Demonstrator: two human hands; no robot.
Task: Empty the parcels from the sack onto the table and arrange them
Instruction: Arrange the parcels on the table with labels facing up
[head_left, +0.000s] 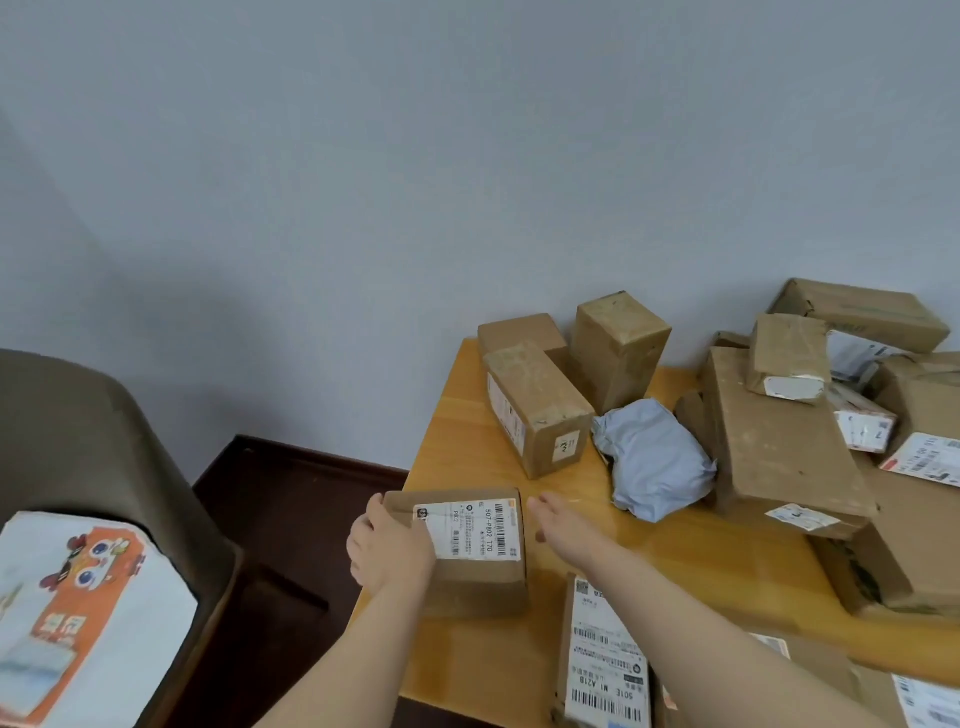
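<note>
The wooden table (470, 415) keeps bare room along its left edge and centre; cardboard parcels crowd its right side (a grey poly bag (652, 460) among them). A labelled box (470, 551) sits at the table's left edge. The left hand (387, 545) clasps its left side; the right hand (563, 522) hovers beside it, fingers open.

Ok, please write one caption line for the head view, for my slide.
Left hand grips a labelled cardboard box at the table edge; right hand hovers open beside it.
</note>
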